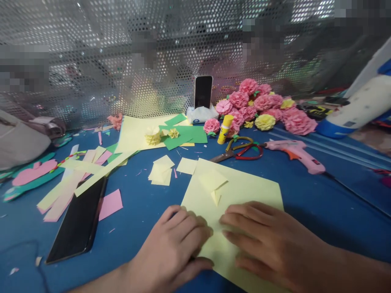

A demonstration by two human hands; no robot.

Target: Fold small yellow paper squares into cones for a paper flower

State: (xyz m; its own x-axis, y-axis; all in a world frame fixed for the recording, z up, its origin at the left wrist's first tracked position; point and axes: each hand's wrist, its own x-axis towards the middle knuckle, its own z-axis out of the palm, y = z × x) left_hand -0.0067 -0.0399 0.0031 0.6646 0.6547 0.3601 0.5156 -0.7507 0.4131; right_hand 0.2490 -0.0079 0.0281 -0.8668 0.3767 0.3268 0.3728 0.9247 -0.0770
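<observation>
A large pale yellow paper sheet (244, 191) lies on the blue table (320, 203) in front of me. My left hand (174, 248) rests on the sheet's near left edge with its fingers curled and pressed down on the paper. My right hand (265, 240) lies flat on the sheet's near part, fingers stretched toward the left hand. A small folded yellow paper piece (213, 183) sits on the sheet just beyond my fingertips.
A black phone (77, 221) lies at the left among yellow and pink paper strips (65, 187). Scissors (241, 151), a pink glue gun (297, 154), a glue stick (225, 129), paper flowers (262, 106), green paper (183, 136) and a propped phone (203, 91) stand farther back before a perforated metal screen.
</observation>
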